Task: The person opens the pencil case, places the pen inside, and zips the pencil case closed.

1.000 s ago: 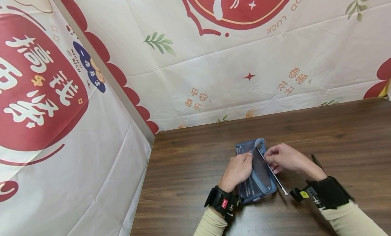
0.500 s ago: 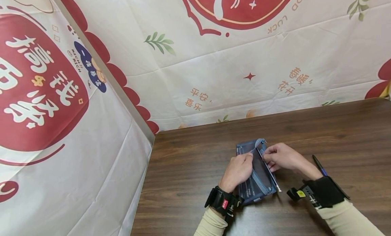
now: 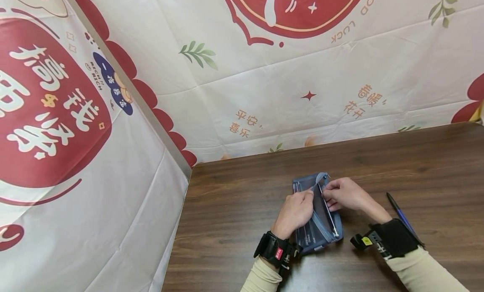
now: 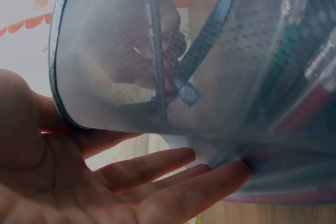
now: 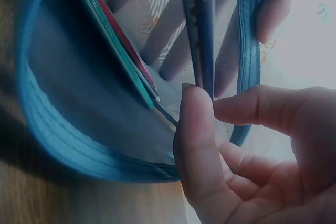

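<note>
A blue mesh pencil case lies on the table with its zip opening spread. My left hand grips the edge of that opening; the left wrist view has its fingers stretched along the mesh. Between thumb and forefinger, my right hand pinches a dark pencil. Seen from the head, the pencil slants across the opening, its silvery end near the case's lower right corner. Inside the case, a green pencil and a red one show in the right wrist view.
A blue and black pen lies on the brown wooden table, right beside my right wrist strap. White printed cloth hangs behind the table, and another cloth covers the left side.
My right hand has shifted slightly left, bringing the pencil from the case's right edge to over its opening. More of the pen beside my right wrist now shows. My left hand stays put.
</note>
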Tool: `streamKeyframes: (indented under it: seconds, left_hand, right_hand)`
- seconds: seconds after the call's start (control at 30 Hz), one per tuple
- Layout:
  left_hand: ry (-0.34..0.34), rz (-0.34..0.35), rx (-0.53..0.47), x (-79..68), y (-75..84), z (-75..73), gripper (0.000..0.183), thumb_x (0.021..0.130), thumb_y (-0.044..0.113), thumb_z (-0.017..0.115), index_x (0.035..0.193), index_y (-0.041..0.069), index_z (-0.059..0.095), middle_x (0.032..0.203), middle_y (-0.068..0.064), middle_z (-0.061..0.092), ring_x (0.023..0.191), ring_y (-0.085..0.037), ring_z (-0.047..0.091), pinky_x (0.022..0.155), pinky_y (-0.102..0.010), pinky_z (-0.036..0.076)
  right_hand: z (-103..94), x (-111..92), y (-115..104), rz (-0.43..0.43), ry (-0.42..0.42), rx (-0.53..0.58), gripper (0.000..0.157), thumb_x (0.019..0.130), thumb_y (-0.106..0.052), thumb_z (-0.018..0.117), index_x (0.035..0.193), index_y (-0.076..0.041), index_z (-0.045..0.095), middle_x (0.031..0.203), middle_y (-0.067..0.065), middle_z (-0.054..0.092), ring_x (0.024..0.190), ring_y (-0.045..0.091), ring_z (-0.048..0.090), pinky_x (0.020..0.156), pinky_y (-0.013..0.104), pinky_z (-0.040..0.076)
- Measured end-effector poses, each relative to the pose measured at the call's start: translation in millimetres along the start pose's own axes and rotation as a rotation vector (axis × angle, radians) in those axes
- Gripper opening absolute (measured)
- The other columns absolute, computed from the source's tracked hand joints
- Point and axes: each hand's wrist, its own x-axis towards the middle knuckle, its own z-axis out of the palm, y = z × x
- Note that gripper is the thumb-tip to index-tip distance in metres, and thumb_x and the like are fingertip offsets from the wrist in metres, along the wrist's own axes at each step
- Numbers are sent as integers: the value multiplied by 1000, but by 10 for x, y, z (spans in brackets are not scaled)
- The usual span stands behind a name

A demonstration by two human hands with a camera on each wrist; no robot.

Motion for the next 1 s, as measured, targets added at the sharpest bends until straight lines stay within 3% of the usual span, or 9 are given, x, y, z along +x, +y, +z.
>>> streamKeyframes:
  seconds: [0.4, 0.63, 1.0]
  left_hand:
    - [3, 10, -2, -4, -12, 4, 43, 100, 42, 29, 130, 32, 59, 128, 7, 62, 102, -8, 57, 80, -33, 50]
    - [6, 19, -5, -3, -6, -9, 43, 100, 41, 30, 130, 30, 59, 129, 8, 61, 104, -7, 56, 82, -32, 50]
    - [-10, 1, -36, -4, -27, -43, 42, 100, 43, 29, 127, 36, 60, 127, 16, 60, 83, -11, 56, 62, -27, 45]
  right_hand:
    - [77, -6, -31, 7, 36, 24, 28, 93, -5, 50, 108, 17, 58, 87, 21, 67, 70, 21, 68, 61, 28, 59]
    - [19, -111, -53, -12, 24, -37, 29, 94, -6, 51, 110, 17, 58, 90, 22, 67, 71, 21, 67, 61, 29, 59]
    - [-163, -340, -23, -38, 48, -196, 24, 93, -10, 55, 104, 10, 61, 80, 13, 66, 68, 19, 64, 58, 35, 59]
